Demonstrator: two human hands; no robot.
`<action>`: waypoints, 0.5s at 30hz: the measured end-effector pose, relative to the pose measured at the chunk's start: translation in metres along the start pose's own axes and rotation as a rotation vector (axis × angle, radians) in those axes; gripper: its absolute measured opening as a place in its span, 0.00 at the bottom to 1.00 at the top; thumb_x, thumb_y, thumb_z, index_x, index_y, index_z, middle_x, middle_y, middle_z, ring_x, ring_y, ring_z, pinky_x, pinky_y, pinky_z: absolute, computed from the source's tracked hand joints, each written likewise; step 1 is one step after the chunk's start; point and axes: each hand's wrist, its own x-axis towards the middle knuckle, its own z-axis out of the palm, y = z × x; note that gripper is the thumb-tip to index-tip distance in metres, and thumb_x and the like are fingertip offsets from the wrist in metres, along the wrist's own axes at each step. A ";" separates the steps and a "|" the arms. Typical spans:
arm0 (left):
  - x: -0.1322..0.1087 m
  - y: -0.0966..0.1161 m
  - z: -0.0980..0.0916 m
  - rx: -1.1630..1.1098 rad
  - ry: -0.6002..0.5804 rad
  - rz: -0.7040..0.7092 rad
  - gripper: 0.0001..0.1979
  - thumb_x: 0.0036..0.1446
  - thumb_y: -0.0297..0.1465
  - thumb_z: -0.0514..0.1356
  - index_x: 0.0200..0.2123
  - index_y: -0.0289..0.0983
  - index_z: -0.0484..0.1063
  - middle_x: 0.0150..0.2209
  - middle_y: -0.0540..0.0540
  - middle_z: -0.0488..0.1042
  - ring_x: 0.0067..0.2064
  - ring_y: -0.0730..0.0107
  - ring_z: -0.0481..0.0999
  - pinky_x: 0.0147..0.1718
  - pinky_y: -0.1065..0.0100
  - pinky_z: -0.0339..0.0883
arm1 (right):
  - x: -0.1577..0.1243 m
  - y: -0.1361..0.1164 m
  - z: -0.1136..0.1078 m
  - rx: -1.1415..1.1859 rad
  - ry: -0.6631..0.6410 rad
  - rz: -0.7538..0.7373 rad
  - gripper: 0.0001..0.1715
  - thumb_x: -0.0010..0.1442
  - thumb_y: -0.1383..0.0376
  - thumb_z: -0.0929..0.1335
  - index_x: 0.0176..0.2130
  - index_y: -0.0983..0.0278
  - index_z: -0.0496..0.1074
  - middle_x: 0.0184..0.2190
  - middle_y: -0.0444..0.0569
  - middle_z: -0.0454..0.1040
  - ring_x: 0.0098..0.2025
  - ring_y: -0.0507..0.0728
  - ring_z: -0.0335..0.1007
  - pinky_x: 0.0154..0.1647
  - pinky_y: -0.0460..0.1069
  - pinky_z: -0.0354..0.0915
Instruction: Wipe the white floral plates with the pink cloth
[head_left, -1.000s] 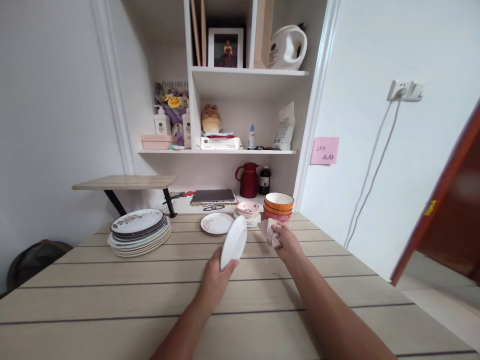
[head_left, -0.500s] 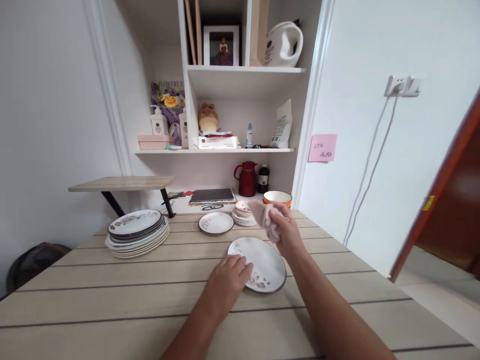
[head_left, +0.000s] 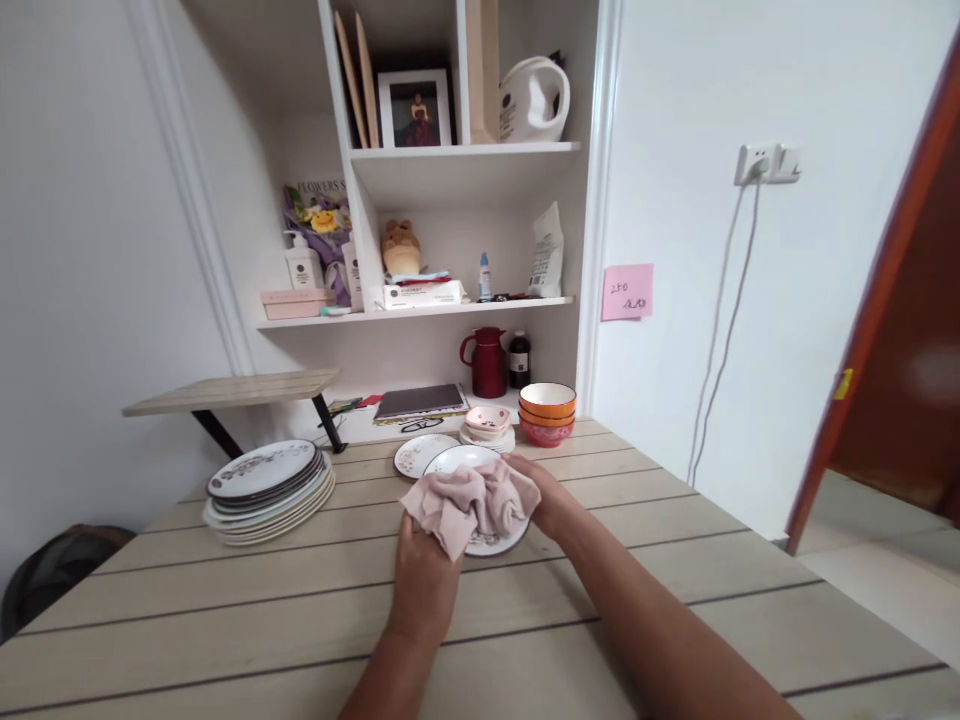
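A white plate with a dark rim (head_left: 463, 460) lies flat on the wooden table (head_left: 300, 610) in front of me. A pink cloth (head_left: 469, 503) is spread over most of it. My right hand (head_left: 541, 495) presses the cloth onto the plate from the right, fingers closed on the fabric. At the plate's near-left edge is my left hand (head_left: 421, 580), its fingertips hidden under the cloth, so its grip does not show.
A tall stack of large plates (head_left: 268, 487) stands at the left. Behind are a small plate (head_left: 420, 453), a stack of saucers with a pink bowl (head_left: 488, 428) and stacked orange bowls (head_left: 547, 411). Shelves with a red jug (head_left: 486, 362) rise behind; a door (head_left: 892, 340) is at the right.
The plate went from tilted in my left hand to flat on the table. My right hand then brought the cloth down and spread it over the plate. The view shifted right.
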 end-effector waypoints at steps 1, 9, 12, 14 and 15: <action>0.000 0.000 -0.001 0.009 0.035 0.019 0.12 0.50 0.25 0.64 0.38 0.45 0.77 0.49 0.45 0.75 0.68 0.54 0.48 0.68 0.55 0.35 | -0.002 0.001 0.005 0.103 -0.109 0.116 0.19 0.56 0.56 0.67 0.42 0.67 0.74 0.42 0.56 0.78 0.46 0.63 0.74 0.50 0.58 0.67; 0.011 -0.020 -0.022 0.340 0.072 0.120 0.22 0.44 0.20 0.62 0.43 0.44 0.76 0.58 0.43 0.68 0.67 0.46 0.48 0.66 0.49 0.28 | -0.004 0.020 0.037 0.432 -0.117 0.380 0.15 0.57 0.66 0.65 0.42 0.70 0.73 0.40 0.57 0.79 0.44 0.59 0.76 0.49 0.54 0.69; 0.013 -0.029 -0.025 0.303 0.072 0.054 0.24 0.41 0.21 0.64 0.44 0.43 0.74 0.62 0.43 0.63 0.68 0.48 0.45 0.66 0.53 0.33 | -0.001 0.029 0.041 0.407 0.052 0.352 0.14 0.56 0.69 0.64 0.41 0.69 0.73 0.39 0.55 0.79 0.41 0.58 0.77 0.45 0.54 0.72; 0.011 -0.028 -0.023 0.189 0.035 -0.010 0.25 0.43 0.24 0.66 0.48 0.42 0.72 0.63 0.44 0.61 0.69 0.53 0.44 0.67 0.56 0.32 | 0.001 0.031 0.041 0.403 0.081 0.348 0.14 0.55 0.69 0.64 0.42 0.67 0.73 0.38 0.54 0.80 0.40 0.58 0.77 0.43 0.54 0.72; 0.009 -0.025 -0.021 0.106 0.018 -0.053 0.27 0.44 0.26 0.67 0.50 0.41 0.71 0.63 0.44 0.61 0.69 0.54 0.43 0.66 0.57 0.31 | 0.002 0.031 0.041 0.402 0.098 0.345 0.14 0.56 0.69 0.63 0.42 0.67 0.73 0.38 0.53 0.80 0.39 0.57 0.77 0.42 0.53 0.73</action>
